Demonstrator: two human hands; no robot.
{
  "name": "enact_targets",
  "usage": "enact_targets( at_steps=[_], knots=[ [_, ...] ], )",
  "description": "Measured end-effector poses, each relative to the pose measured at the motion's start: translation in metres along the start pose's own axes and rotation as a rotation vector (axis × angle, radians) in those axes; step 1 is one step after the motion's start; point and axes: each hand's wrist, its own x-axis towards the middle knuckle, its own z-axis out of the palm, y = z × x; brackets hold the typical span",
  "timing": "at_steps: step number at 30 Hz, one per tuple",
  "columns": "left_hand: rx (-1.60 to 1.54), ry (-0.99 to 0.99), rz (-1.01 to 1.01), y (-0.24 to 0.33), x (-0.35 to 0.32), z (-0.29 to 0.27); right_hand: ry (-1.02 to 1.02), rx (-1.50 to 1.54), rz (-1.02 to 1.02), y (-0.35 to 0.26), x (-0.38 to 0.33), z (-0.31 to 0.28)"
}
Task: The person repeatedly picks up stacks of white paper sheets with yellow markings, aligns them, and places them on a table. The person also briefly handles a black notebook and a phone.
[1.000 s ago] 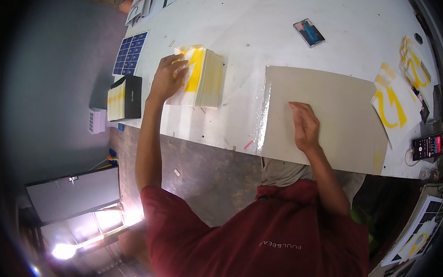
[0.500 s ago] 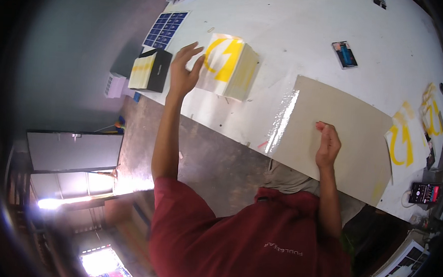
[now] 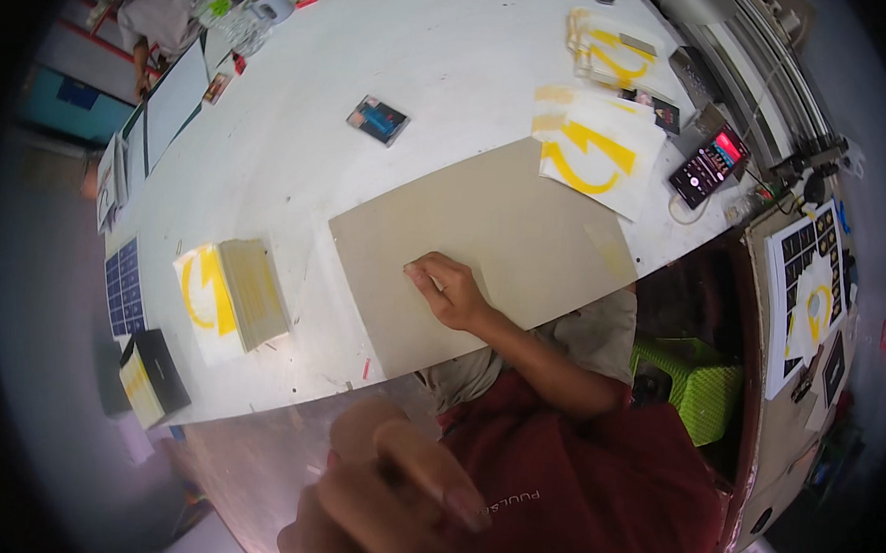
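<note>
My right hand (image 3: 446,289) rests on a large grey-beige board (image 3: 487,209) at the table's near edge. Its fingers are curled and pressed together; whatever they may hold is hidden. Close to the camera at the bottom, my left hand (image 3: 402,485) hangs in front of my red shirt, slightly blurred. Its fingers are half bent and apart, with nothing seen between them. Left of the board stands a thick stack of white sheets (image 3: 254,292) with yellow print. Beyond the board's far right corner lie loose white sheets (image 3: 595,154) with a yellow mark.
A black box (image 3: 162,372) with yellow-edged cards sits at the table's left corner, near a blue-patterned sheet (image 3: 125,285). A small dark blue-centred object (image 3: 378,120) lies beyond the board. A lit phone (image 3: 709,168) is at right, above a green basket (image 3: 703,385). Another person (image 3: 166,17) is far left.
My view has turned to the right. My left hand has come away from beside the yellow-printed stack, back toward me. My right hand stays over the board, its fingers curled.
</note>
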Motion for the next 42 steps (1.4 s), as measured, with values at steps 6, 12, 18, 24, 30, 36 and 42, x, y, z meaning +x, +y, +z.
enact_targets(
  at_steps=[6, 12, 18, 24, 30, 36, 42],
  knots=[
    [0.021, 0.084, 0.354, -0.027, -0.002, -0.011, -0.046, 0.018, 0.014, 0.006, -0.001, 0.012],
    [0.524, 0.391, 0.79, -0.013, -0.021, -0.085, -0.086, 0.062, 0.177, 0.007, -0.016, 0.009],
    [1.584, 1.022, 0.538, 0.021, -0.111, -0.262, -0.125, 0.048, 0.196, 0.009, -0.006, -0.006],
    [1.904, 1.517, -0.55, 0.043, -0.265, -0.491, -0.163, -0.03, 0.184, 0.004, -0.008, 0.008],
    [2.089, 1.566, -0.804, 0.045, -0.277, -0.557, -0.17, -0.182, 0.078, 0.008, -0.005, 0.013],
    [2.165, 1.632, -0.662, 0.036, -0.272, -0.559, -0.206, -0.261, 0.029, 0.002, -0.007, 0.016],
    [2.038, 1.326, -1.066, 0.041, -0.277, -0.575, -0.232, -0.372, -0.041, -0.003, -0.004, 0.022]
  ],
)
